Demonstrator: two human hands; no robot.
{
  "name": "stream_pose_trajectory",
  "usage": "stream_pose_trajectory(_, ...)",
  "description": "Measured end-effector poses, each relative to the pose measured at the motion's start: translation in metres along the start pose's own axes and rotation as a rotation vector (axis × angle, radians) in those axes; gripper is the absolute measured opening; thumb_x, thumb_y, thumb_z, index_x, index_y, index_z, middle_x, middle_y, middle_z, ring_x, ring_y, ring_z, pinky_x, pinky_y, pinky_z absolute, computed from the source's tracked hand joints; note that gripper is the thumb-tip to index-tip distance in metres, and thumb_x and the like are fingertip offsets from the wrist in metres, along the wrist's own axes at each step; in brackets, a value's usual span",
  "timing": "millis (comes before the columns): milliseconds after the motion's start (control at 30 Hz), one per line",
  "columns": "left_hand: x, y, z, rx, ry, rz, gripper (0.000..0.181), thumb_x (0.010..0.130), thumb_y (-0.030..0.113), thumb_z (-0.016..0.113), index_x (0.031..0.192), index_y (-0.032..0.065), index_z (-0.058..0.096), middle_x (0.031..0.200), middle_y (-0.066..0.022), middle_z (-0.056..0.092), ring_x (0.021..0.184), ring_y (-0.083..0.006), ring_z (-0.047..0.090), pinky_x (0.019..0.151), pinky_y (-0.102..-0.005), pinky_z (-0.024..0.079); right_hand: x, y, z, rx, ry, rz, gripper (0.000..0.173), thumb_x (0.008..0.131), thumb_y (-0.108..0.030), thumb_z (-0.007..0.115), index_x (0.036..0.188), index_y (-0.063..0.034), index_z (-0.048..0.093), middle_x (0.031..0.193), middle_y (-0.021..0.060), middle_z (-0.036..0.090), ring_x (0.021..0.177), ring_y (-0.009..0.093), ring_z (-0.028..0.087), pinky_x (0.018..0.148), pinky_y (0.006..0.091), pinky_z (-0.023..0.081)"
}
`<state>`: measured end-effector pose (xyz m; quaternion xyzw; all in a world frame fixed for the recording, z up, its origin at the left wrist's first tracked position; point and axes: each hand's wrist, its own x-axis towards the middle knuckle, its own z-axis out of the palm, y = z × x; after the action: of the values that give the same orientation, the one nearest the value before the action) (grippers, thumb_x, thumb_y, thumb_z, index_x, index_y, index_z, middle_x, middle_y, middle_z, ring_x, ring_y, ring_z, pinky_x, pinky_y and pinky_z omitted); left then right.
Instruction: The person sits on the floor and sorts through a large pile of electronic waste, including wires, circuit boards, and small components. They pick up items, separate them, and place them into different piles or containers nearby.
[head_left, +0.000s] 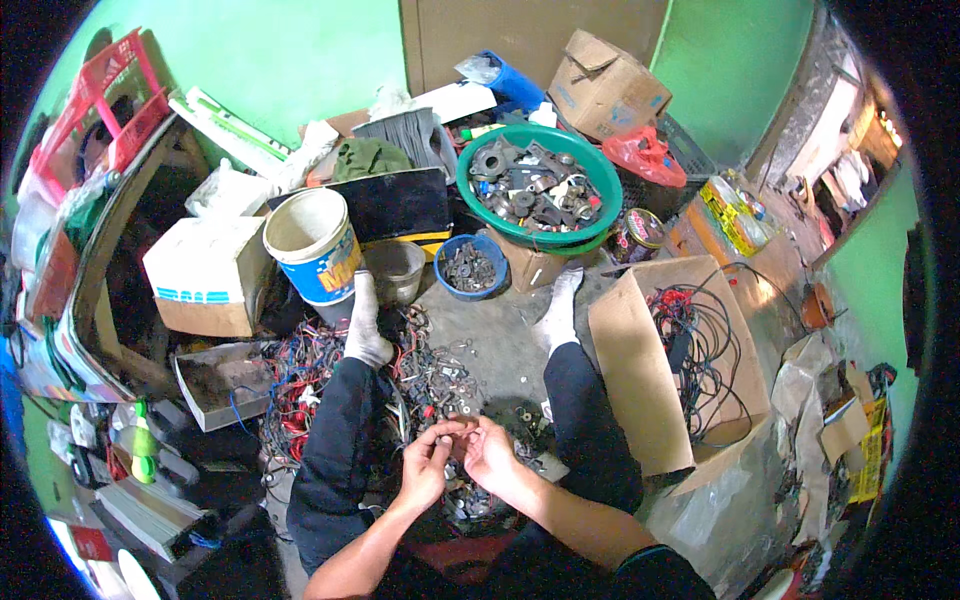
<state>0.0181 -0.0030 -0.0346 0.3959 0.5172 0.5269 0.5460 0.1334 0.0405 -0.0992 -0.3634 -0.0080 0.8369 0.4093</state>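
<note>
Between my legs, my left hand (429, 461) and my right hand (489, 454) meet with their fingertips close together. Thumb and fingers are bent as if pinching, but anything between them is too small to make out. Right below the hands lies a heap of small metal and plastic parts (469, 504). More loose scrap pieces (450, 382) are strewn over the concrete floor (510, 337) beyond the fingers. A tangle of red, blue and black wires (296, 390) lies left of my left leg.
Ahead stand a green basin (615, 199) of mixed parts, a blue bowl (499, 289) of small pieces, a grey tub (397, 281) and a blue-and-white bucket (311, 266). An open cardboard box (637, 367) with black cables (712, 375) is at right. A white carton (206, 266) sits at left.
</note>
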Motion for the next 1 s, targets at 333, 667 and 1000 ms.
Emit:
stream_pose_trajectory(333, -0.001, 0.012, 0.001, 0.171, -0.014, 0.104, 0.024, 0.085, -0.011, 0.044, 0.095, -0.0029, 0.064, 0.108, -0.0137, 0.066, 0.104, -0.022, 0.06, 0.095, -0.0319, 0.044, -0.023, 0.013, 0.017, 0.04, 0.055, 0.129, 0.023, 0.095, -0.017, 0.037, 0.104, -0.01, 0.058, 0.098, 0.0035, 0.063, 0.092, 0.016, 0.06, 0.083, 0.0332, 0.049)
stream_pose_trajectory(667, 0.013, -0.001, -0.029, -0.522, 0.227, -0.205, 0.019, 0.088, -0.01, 0.041, 0.1, -0.0085, 0.056, 0.111, -0.0206, 0.06, 0.109, -0.0325, 0.059, 0.099, -0.0428, 0.046, 0.023, 0.001, -0.012, -0.063, 0.24, -0.032, 0.027, 0.094, -0.014, 0.039, 0.106, 0.0063, 0.052, 0.103, 0.0183, 0.056, 0.101, 0.031, 0.056, 0.095, 0.045, 0.046)
stream_pose_trajectory(1000, 0.018, 0.001, -0.034, -0.67, 0.185, -0.345, 0.029, 0.094, 0.013, 0.038, 0.111, -0.0076, 0.049, 0.121, -0.0243, 0.054, 0.114, -0.0343, 0.054, 0.1, -0.0425, 0.043, 0.104, -0.11, 0.066, -0.112, 0.219, -0.209, 0.057, 0.09, -0.036, 0.05, 0.133, -0.0058, 0.03, 0.127, 0.0197, 0.038, 0.11, 0.037, 0.048, 0.092, 0.0546, 0.042)
